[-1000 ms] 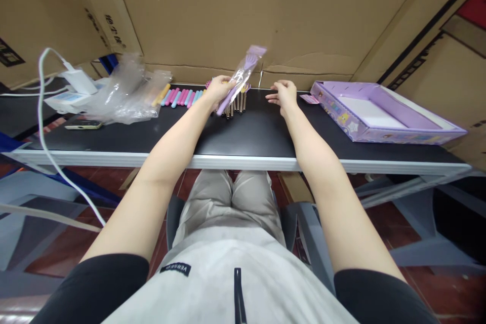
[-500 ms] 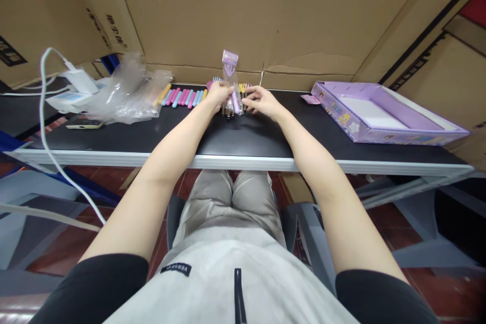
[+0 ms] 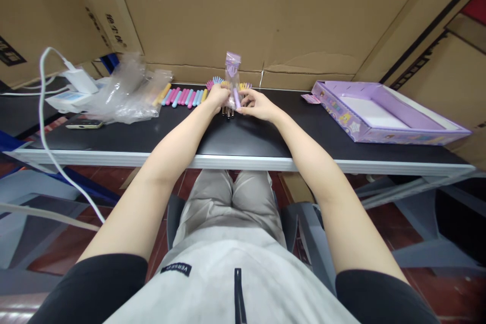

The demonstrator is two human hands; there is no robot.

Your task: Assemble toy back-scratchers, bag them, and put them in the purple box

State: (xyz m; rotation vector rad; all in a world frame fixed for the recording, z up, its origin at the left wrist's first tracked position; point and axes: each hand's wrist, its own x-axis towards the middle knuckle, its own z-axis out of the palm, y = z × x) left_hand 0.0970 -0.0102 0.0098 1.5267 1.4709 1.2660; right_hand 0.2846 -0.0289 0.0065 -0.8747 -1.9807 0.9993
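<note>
Your left hand (image 3: 218, 97) and right hand (image 3: 258, 106) hold the bagged purple comb (image 3: 232, 73) upright over the table's (image 3: 246, 136) far edge, both grips closed on its lower end (loose combs (image 3: 186, 97) lie just beside). Handling that slippery sleeve next likely calls for firm pinches.

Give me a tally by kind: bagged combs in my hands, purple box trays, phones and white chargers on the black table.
Bagged purple comb, held between left hand and right hand: 1
Purple box tray: 1
Phone: 1
White charger: 1
Total: 4
</note>
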